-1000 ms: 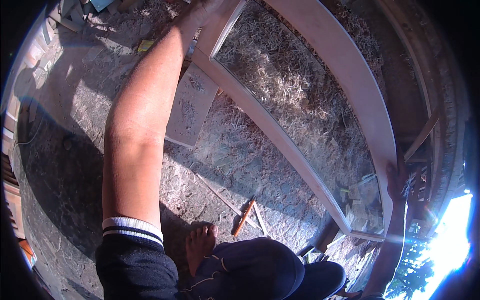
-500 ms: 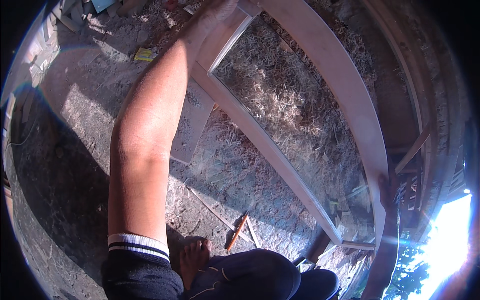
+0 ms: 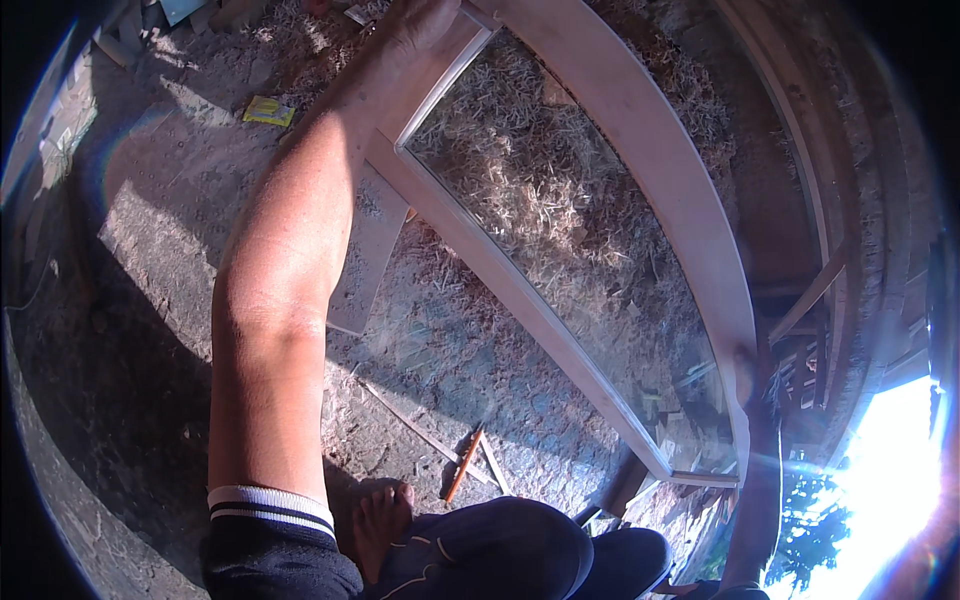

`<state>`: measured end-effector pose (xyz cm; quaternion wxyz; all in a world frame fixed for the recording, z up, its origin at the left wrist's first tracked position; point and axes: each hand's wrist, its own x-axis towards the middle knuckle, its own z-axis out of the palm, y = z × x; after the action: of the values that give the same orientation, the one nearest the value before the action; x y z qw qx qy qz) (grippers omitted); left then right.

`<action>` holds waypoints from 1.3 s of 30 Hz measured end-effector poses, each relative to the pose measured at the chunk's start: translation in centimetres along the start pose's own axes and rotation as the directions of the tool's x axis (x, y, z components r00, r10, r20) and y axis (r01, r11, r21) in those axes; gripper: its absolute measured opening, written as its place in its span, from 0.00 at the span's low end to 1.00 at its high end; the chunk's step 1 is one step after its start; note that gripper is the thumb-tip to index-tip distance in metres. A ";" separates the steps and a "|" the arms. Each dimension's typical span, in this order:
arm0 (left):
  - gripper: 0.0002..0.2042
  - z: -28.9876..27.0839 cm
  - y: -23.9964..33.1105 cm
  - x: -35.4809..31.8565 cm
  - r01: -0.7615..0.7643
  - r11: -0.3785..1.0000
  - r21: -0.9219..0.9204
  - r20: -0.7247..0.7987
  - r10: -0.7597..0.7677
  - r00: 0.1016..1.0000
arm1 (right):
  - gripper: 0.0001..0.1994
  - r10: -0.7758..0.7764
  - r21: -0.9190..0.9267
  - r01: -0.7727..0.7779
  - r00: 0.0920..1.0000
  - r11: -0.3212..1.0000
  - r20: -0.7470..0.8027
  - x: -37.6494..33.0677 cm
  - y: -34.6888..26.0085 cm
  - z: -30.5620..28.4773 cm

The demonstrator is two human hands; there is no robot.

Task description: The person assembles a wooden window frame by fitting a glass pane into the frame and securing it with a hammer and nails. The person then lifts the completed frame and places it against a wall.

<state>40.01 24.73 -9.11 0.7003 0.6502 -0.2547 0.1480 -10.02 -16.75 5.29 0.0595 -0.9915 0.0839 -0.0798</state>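
A wooden frame (image 3: 690,185) with a curved outer side and a clear glass pane (image 3: 590,270) is held up in front of me. My left arm stretches forward, and my left hand (image 3: 425,22) is closed on the frame's far end; its fingertips are mostly cut off by the picture's upper edge. On the right, my right hand (image 3: 757,380) grips the near end of the curved side, in shadow, with its fingers partly hidden. Through the pane, wood shavings show on the ground.
Near my bare foot (image 3: 380,520) lie a slim orange tool (image 3: 463,467) and thin wood strips (image 3: 420,428). A flat board (image 3: 372,250) rests on the dusty floor under the frame. A yellow packet (image 3: 268,110) lies far left. Timber structures (image 3: 815,300) stand at right, beside bright daylight.
The whole view has shifted slightly, so the frame, arms and floor things appear a little farther left. Both hands keep their hold on the frame.
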 end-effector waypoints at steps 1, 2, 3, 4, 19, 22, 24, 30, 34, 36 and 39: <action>0.34 -0.3 -0.4 -0.6 0.013 1.000 -0.003 -0.059 -0.013 0.998 | 0.31 -0.113 -0.124 0.106 0.992 0.987 -0.050 0.1 -0.8 0.3; 0.35 -0.4 -0.6 -0.8 0.012 1.000 -0.017 -0.102 -0.014 0.995 | 0.32 -0.161 -0.212 0.144 0.985 0.967 -0.066 -0.1 -1.8 0.3; 0.35 -0.5 -0.6 -0.6 -0.001 0.999 -0.032 -0.137 -0.003 0.991 | 0.33 -0.235 -0.283 0.198 0.967 0.938 -0.102 -0.2 -2.9 0.4; 0.34 -1.1 -0.4 -0.4 0.008 1.000 0.020 -0.130 -0.005 0.992 | 0.33 -0.071 -0.253 0.063 0.997 0.965 -0.024 -0.4 -3.9 0.1; 0.24 14.6 5.2 -31.0 0.637 0.594 -0.491 0.013 -0.726 0.687 | 0.53 -0.128 -0.400 -0.081 0.874 0.913 -0.469 -2.3 -5.0 4.8; 0.42 22.2 6.0 -41.6 0.904 0.214 -0.371 0.459 -0.803 0.379 | 0.53 -0.150 -0.377 -0.050 0.863 0.925 -0.482 -2.5 -4.5 4.6; 0.49 26.1 6.2 -44.7 0.949 0.041 -0.314 0.639 -0.730 0.243 | 0.53 -0.150 -0.397 -0.045 0.882 0.917 -0.446 -2.7 -4.4 4.1; 0.53 31.2 4.8 -47.1 0.965 -0.002 -0.261 0.759 -0.618 0.204 | 0.47 -0.200 -0.441 0.033 0.920 0.897 -0.337 -5.0 -5.8 3.1; 0.50 32.0 3.3 -47.3 0.941 0.029 -0.338 0.725 -0.630 0.280 | 0.43 -0.144 -0.473 -0.070 0.904 0.878 -0.403 -8.0 -3.8 2.9; 0.50 32.3 2.7 -47.3 0.907 0.023 -0.421 0.724 -0.594 0.351 | 0.36 -0.079 -0.455 -0.132 0.905 0.881 -0.418 -9.1 -1.9 2.9; 0.50 33.2 2.4 -47.2 0.894 -0.036 -0.446 0.767 -0.531 0.361 | 0.31 -0.211 -0.487 -0.061 0.848 0.871 -0.486 -8.9 -0.7 3.2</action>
<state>-5.75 -1.85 -32.24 0.8134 0.2597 -0.0267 -0.5198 -18.04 -14.15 0.88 -0.2190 -0.9168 0.0740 -0.3256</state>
